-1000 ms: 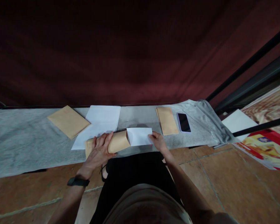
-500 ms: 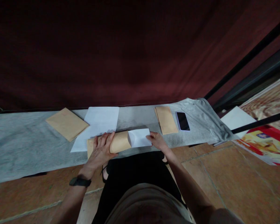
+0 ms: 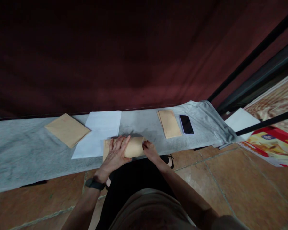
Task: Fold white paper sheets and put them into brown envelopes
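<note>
A brown paper envelope (image 3: 135,147) lies near the front edge of the cloth-covered surface, bulging slightly. My left hand (image 3: 116,153) is closed over it, fingers across the top and thumb at the near edge. At the envelope's right-hand opening, my right hand (image 3: 151,151) is closed with the fingertips right at its mouth, pushing in a folded white paper. Almost all of that paper is hidden inside the envelope and behind the fingers. White sheets (image 3: 103,123) lie behind and left of my left hand.
More brown envelopes (image 3: 67,130) overlap the white sheets at the left. Other brown envelopes (image 3: 170,124) and a phone (image 3: 186,124) lie to the right on the grey cloth (image 3: 204,134). A dark red curtain (image 3: 134,64) hangs behind; a colourful box (image 3: 273,145) stands at far right.
The folded white paper has gone into the envelope, and my right hand has moved left to its mouth. My left hand and the envelope have shifted right.
</note>
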`<state>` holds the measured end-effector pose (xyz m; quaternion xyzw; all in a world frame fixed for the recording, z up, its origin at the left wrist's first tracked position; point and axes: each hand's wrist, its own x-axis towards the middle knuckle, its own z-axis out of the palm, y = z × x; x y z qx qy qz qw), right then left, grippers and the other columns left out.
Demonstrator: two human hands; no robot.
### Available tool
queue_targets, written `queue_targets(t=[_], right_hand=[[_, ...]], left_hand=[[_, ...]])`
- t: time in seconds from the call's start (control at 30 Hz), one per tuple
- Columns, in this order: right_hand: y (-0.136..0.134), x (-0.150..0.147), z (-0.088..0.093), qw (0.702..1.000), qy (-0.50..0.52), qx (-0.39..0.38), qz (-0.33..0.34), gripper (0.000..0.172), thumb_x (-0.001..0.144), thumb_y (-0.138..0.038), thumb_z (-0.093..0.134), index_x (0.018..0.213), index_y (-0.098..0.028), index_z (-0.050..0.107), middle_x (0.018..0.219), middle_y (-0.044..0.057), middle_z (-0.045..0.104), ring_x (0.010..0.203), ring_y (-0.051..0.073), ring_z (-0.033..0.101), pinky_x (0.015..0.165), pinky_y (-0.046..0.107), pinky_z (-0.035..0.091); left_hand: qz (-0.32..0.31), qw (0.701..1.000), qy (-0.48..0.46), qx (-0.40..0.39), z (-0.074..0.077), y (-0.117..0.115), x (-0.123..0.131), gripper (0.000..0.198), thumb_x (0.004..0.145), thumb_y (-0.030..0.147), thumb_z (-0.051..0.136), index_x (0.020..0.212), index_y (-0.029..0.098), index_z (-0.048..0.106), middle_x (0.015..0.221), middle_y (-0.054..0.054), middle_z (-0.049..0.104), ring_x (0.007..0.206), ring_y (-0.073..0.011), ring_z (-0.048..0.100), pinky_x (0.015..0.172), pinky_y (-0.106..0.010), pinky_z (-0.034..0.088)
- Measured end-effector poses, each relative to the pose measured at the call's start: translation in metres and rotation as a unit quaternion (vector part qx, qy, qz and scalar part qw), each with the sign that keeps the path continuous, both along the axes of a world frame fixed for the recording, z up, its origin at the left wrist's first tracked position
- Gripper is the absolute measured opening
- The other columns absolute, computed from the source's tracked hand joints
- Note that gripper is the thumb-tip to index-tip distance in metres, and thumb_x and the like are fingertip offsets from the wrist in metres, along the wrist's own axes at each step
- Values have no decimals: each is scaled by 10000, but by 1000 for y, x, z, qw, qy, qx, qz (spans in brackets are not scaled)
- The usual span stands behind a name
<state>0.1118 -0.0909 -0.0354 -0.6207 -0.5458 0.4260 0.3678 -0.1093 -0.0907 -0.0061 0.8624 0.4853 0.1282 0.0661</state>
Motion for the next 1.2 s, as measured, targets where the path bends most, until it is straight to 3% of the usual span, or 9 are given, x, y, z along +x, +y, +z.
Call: queue_targets(t=[0.33,0.57,0.77,0.87,0.93,1.0,1.03,1.1,1.2], right_hand=[[-12,0,0,993,73,27,-86,34,850,-261,604,838,-256,573,830,-6,668,782,174,650,762,283,523],[-8,-3,-2,977,145,5,-156,438,743,-273,656,1168,-238,558,778,-62,596,666,142,602,650,248,501],[-7,2,1,951,272,-80,-124,157,723,-364,688,774,-217,662,689,-12,682,659,168,639,618,266,517],[-9,2,2,943,295,-75,-133,173,733,-400,687,740,-231,651,691,-5,711,661,190,666,628,295,552],[-9,0,3,936,311,-68,-147,192,739,-423,685,773,-238,649,717,4,728,673,205,687,630,313,568],[-8,-2,3,930,324,-61,-165,219,749,-453,682,805,-244,648,735,19,738,693,221,704,617,322,573],[-8,-3,3,927,328,-57,-174,230,753,-467,680,819,-249,649,746,26,742,708,227,710,612,325,573],[-9,-7,3,923,334,-50,-187,249,756,-484,669,853,-255,656,781,35,751,746,234,716,624,329,574],[-13,-14,1,918,341,-40,-199,271,750,-471,635,906,-251,663,842,38,755,802,228,717,693,332,580]], left_hand=[[4,1000,-7,-14,0,1,1,1150,725,421,807,1653,227,156,1588,-219,414,1507,-427,338,1246,-650,113],[-7,1000,-14,-2,6,-1,3,1107,730,392,803,1650,213,215,1570,-215,429,1521,-422,314,1255,-645,112],[-21,1000,-9,-4,12,3,3,1082,779,355,790,1662,260,171,1665,-193,320,1564,-424,230,1253,-674,77],[-4,999,-51,-6,14,-2,7,1006,819,403,776,1649,296,219,1710,-157,243,1582,-428,174,1255,-682,80],[52,990,-134,3,12,-13,13,879,873,448,729,1623,300,296,1706,-140,249,1584,-398,187,1271,-641,126],[159,951,-266,2,7,-27,24,739,924,484,663,1577,283,381,1670,-142,301,1565,-349,260,1268,-565,240],[224,913,-341,-13,3,-35,30,682,939,499,637,1545,276,420,1640,-144,342,1541,-328,314,1247,-537,304],[332,800,-494,-78,-6,-49,46,621,908,545,653,1441,261,506,1530,-149,478,1450,-318,455,1169,-530,423],[346,591,-660,-309,-16,-59,71,544,807,577,753,1205,233,615,1244,-122,687,1191,-309,670,987,-525,563]])
